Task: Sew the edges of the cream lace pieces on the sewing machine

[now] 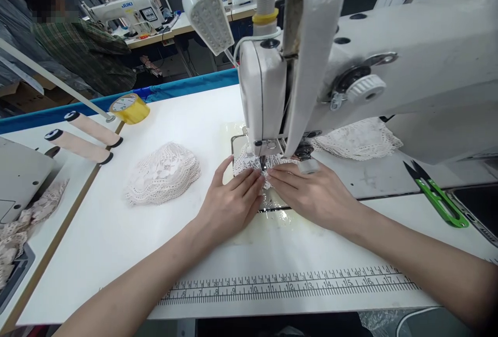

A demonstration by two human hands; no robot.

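White lace fabric [246, 159] lies under the needle area of a white sewing machine [268, 88]. From the left, my left hand [233, 197] rests flat on the lace, thumb spread away and the other fingers stretched toward the needle. My right hand [311, 192] presses on the lace from the right, its fingers extended and pointing left. Both sets of fingertips nearly meet just in front of the presser foot [263, 162]. Part of the lace is hidden beneath my fingers and the machine head.
Lace piles lie left [165, 173] and behind right [358, 139]. Green thread snips [439, 197] sit at the right. Thread cones [80, 145] and a yellow tape roll [130, 108] stand left. A ruler strip [291, 285] runs along the front edge. A person [83, 52] sits beyond.
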